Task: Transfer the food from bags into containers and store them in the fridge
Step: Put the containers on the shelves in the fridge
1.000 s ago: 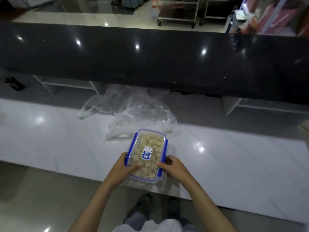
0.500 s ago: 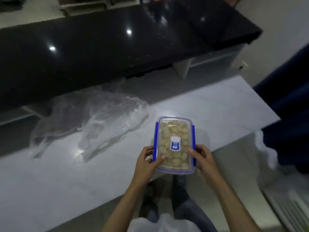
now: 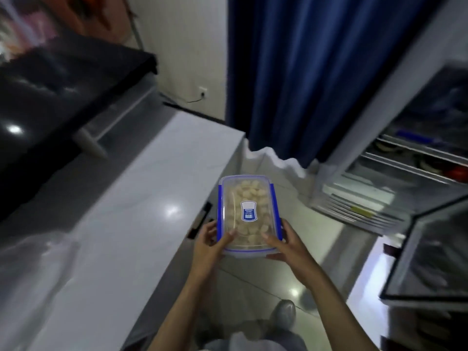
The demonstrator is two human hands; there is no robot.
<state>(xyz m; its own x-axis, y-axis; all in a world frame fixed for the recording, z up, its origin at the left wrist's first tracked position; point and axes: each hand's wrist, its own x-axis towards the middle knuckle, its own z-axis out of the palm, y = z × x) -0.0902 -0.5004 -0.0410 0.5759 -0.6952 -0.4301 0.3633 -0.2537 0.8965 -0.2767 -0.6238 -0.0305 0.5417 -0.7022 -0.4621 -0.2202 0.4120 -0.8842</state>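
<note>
A clear rectangular container [image 3: 249, 196] with a blue-clipped lid and a blue label is full of pale round food pieces. I hold it in the air past the right end of the white counter [image 3: 141, 211]. My left hand [image 3: 209, 245] grips its near left side and my right hand [image 3: 283, 243] grips its near right side, thumbs on the lid. The fridge [image 3: 395, 178] stands at the right, its glass door [image 3: 428, 254] swung open and wire shelves showing.
A dark blue curtain [image 3: 304, 72] hangs ahead between the wall and the fridge. A black countertop [image 3: 50, 79] runs along the far left above the white counter. Tiled floor [image 3: 298, 277] lies below the container, with my shoe [image 3: 285, 312] on it.
I lifted the container off the white counter and turned right with it. The empty plastic bag has left the view; the curtain and open fridge have come into view.
</note>
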